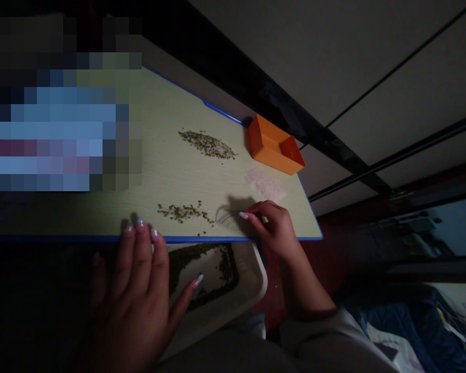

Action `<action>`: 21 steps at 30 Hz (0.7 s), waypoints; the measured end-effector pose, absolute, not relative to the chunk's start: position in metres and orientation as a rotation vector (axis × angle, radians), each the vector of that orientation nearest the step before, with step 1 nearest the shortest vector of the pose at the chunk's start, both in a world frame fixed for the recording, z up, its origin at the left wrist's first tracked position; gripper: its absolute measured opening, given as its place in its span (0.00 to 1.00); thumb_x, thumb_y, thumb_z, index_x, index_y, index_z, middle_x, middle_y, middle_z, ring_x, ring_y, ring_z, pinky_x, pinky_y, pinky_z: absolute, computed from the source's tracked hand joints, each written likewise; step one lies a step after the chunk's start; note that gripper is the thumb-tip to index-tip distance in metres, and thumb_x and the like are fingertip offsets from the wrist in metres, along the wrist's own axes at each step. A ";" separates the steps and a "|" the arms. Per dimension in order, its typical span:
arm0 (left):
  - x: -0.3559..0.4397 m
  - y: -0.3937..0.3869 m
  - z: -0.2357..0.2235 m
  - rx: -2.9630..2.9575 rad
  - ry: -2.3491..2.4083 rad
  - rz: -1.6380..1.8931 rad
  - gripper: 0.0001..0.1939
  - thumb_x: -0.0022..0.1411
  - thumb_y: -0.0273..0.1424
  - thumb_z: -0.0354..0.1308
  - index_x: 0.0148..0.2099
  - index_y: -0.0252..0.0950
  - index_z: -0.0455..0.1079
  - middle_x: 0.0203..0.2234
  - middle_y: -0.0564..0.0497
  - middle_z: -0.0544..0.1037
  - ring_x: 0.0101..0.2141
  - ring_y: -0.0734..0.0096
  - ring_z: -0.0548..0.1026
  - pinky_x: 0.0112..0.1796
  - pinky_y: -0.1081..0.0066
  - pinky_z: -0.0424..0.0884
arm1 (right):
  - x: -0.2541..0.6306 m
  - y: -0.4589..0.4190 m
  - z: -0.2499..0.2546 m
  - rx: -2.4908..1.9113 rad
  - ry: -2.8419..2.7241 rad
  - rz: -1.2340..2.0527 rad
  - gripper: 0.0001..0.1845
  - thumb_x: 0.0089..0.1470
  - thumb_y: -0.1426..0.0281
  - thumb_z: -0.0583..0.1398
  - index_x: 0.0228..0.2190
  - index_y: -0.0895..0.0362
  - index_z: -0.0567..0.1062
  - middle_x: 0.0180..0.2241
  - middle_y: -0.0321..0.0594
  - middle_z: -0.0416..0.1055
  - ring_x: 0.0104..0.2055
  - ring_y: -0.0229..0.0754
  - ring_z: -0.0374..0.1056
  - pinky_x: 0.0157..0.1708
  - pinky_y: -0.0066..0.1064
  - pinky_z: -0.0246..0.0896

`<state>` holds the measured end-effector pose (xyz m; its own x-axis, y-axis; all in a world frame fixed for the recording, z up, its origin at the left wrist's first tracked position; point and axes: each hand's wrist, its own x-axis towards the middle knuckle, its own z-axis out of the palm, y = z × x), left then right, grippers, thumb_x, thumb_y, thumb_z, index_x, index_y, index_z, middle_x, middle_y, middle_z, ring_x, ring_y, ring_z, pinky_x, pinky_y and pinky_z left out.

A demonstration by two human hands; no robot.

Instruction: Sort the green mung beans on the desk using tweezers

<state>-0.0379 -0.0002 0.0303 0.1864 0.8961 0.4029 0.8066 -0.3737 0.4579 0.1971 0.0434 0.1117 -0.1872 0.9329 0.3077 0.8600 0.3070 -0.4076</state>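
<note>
My left hand has its fingers stretched out, the tips at the table's blue front edge and the thumb above a pale bin. Green beans lie inside this bin. My right hand rests low over the table's right part, thumb and forefinger pinched on a see-through piece with a rounded edge; its exact kind is unclear. Just left of that piece is a small scattered heap of green beans and pale grains. Beyond the right hand lies a heap of whitish grains, looking like rice.
A larger mixed heap of beans and grains lies farther back on the pale table. An orange box stands at the far right corner. Dark-framed panels rise behind the table. Pixelation covers the upper left.
</note>
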 end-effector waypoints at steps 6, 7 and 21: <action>-0.038 0.000 0.030 2.331 1.656 0.933 0.44 0.57 0.45 0.50 0.67 0.32 0.33 0.68 0.36 0.42 0.67 0.46 0.43 0.63 0.38 0.44 | 0.194 0.045 0.110 -1.584 -2.105 0.203 0.11 0.59 0.63 0.58 0.30 0.56 0.76 0.27 0.40 0.73 0.30 0.39 0.67 0.31 0.29 0.62; -0.038 0.000 0.030 2.327 1.660 0.937 0.44 0.57 0.45 0.49 0.67 0.33 0.32 0.68 0.37 0.42 0.67 0.47 0.43 0.63 0.38 0.44 | 0.194 0.045 0.110 -1.588 -2.102 0.192 0.11 0.59 0.63 0.58 0.30 0.56 0.76 0.27 0.40 0.73 0.30 0.39 0.67 0.31 0.29 0.62; -0.040 0.001 0.025 2.351 1.656 0.917 0.44 0.57 0.46 0.49 0.67 0.32 0.32 0.68 0.37 0.41 0.67 0.48 0.42 0.63 0.39 0.43 | 0.220 0.067 0.102 -1.880 -1.923 -0.114 0.13 0.58 0.62 0.57 0.28 0.57 0.74 0.22 0.39 0.71 0.24 0.38 0.63 0.26 0.27 0.54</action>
